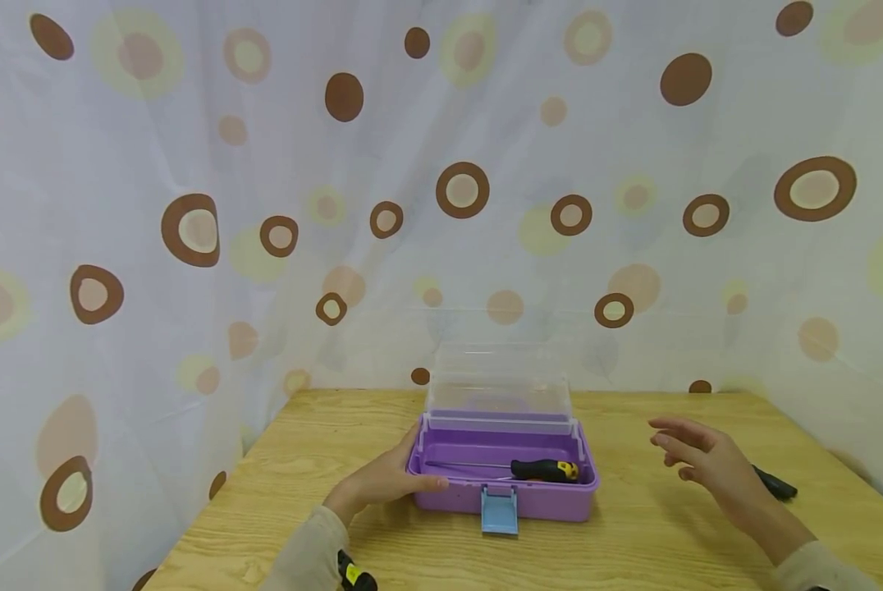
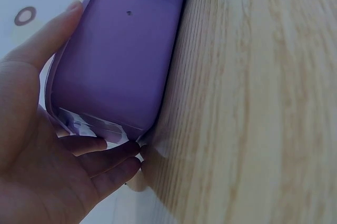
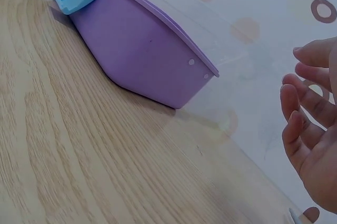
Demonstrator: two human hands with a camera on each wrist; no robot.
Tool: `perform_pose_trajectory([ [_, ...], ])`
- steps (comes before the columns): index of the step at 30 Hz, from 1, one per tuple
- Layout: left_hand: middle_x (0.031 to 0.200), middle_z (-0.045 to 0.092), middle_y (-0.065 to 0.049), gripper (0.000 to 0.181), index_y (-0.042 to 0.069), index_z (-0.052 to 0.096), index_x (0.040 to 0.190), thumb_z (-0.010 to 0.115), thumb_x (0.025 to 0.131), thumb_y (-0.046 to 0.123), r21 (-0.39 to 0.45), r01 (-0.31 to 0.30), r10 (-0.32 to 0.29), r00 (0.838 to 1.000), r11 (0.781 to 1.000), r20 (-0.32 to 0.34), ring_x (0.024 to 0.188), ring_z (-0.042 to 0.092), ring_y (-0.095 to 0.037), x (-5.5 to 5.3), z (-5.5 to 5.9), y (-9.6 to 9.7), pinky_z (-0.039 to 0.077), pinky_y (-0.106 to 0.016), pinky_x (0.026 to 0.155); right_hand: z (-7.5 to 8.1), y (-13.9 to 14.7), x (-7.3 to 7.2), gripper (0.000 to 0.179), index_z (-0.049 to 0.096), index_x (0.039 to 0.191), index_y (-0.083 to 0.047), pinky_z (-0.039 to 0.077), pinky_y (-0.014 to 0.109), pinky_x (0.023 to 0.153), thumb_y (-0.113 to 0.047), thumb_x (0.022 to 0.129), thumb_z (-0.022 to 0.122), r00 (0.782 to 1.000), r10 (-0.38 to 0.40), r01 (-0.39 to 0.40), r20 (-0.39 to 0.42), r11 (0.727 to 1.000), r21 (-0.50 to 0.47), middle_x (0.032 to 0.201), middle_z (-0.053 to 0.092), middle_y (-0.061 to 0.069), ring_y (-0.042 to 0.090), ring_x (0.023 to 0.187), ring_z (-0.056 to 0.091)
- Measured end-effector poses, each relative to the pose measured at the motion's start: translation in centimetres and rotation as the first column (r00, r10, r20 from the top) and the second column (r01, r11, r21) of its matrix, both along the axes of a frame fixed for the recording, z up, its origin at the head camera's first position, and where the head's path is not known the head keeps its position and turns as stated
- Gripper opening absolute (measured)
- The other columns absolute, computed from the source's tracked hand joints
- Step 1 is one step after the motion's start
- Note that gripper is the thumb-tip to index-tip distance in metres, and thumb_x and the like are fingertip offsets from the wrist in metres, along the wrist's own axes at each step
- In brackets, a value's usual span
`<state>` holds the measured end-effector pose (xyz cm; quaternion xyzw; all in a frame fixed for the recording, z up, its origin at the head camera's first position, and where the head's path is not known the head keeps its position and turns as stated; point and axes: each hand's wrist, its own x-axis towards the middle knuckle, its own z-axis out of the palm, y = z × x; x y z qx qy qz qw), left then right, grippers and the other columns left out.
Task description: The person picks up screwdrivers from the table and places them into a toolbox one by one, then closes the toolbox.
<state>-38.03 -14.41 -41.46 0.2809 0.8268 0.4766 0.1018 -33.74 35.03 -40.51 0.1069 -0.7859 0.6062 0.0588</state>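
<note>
A purple toolbox (image 1: 537, 502) with a light-blue latch (image 1: 499, 513) and its clear lid (image 1: 500, 377) raised stands on the table. In the head view, my left hand (image 1: 386, 480) holds the box's left end, thumb along the front rim; the left wrist view shows the fingers (image 2: 113, 174) at the end wall. Inside lies a screwdriver (image 1: 545, 470) with a black-and-yellow handle, its shaft pointing left. Something orange beneath that handle is mostly hidden. My right hand (image 1: 715, 468) hovers right of the box, fingers loosely bent, holding nothing.
On the wooden table (image 1: 633, 533), a black-handled tool (image 1: 775, 484) lies partly behind my right hand. A black-and-yellow handle (image 1: 356, 574) shows beside my left sleeve at the lower edge. A dotted curtain (image 1: 500, 263) hangs behind and along both sides.
</note>
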Motion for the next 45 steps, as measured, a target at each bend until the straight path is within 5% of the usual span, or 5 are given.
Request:
perform_pose_trajectory([
  [11,0.164,0.027,-0.020,0.118,0.013,-0.005,0.167,0.079,0.089,0.045,0.003,0.005,-0.005,1.000,1.000,0.002,0.142,0.039,-0.037,0.0,-0.1,0.0,0.024,-0.060,0.118,-1.2,4.3,0.6,0.027,0.071,0.131,-0.029,0.057,0.029,0.073,-0.019,0.108,0.058,0.999,-0.042,0.041,-0.034,0.999,-0.034,0.112,0.069,-0.016,0.014,0.089,0.063],
  [23,0.164,0.028,-0.020,0.119,0.014,-0.006,0.167,0.079,0.089,0.045,0.017,0.021,-0.021,1.000,1.000,0.007,0.143,0.039,-0.037,-0.1,0.0,0.1,0.023,-0.060,0.118,-1.3,6.0,1.3,0.022,0.075,0.112,-0.042,0.057,0.027,0.070,-0.025,0.106,0.063,0.986,-0.165,0.165,0.025,0.986,-0.015,0.100,0.071,-0.017,0.009,0.085,0.065],
  [35,0.166,0.025,-0.020,0.121,0.012,-0.006,0.166,0.080,0.088,0.047,0.006,-0.002,0.002,1.000,1.000,0.010,0.145,0.036,-0.037,-0.2,-0.2,0.0,0.022,-0.060,0.119,-1.9,8.1,1.5,0.015,0.067,0.105,-0.055,0.056,0.030,0.070,-0.040,0.104,0.063,0.966,-0.259,0.254,0.017,0.957,0.143,0.100,0.060,-0.037,0.006,0.085,0.065],
  [45,0.165,0.025,-0.021,0.121,0.013,-0.006,0.166,0.079,0.088,0.047,0.006,0.007,-0.007,1.000,1.000,0.007,0.144,0.036,-0.038,-0.1,-0.1,0.0,0.022,-0.061,0.118,-2.1,8.8,1.5,0.007,0.066,0.105,-0.050,0.055,0.031,0.066,-0.044,0.103,0.064,0.955,-0.297,0.289,0.008,0.936,0.201,0.096,0.060,-0.036,0.007,0.082,0.065],
])
